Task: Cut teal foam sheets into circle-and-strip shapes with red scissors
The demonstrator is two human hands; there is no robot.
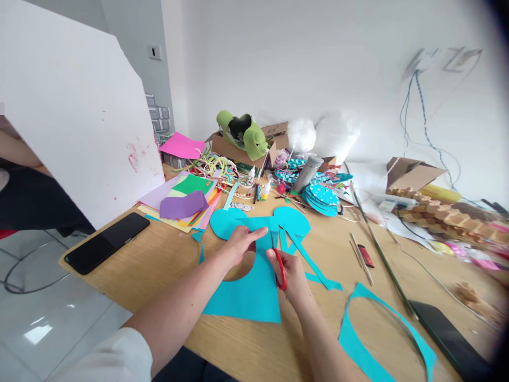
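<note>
My left hand [243, 244] grips a turquoise paper sheet [246, 301] by the edge of a round hole cut in it, thumb on top. In my right hand [292, 271] is a pair of scissors [281, 270] with red handles. Their blades point away from me and lie at the sheet's right edge, near its top. Beyond the sheet lie two rounded turquoise cutouts, one on the left [222, 224] and one on the right [292, 218]. Narrow turquoise strips [314, 262] lie to the right of the scissors. Part of the sheet is hidden beneath my left hand.
A black phone [107, 243] lies at the table's left edge, near stacked coloured paper [183, 204]. Further back stand a metal flask [308, 174] and a cardboard box [234, 151]. To the right are a turquoise offcut [350, 329], a long thin stick [382, 254] and a dark phone [449, 339].
</note>
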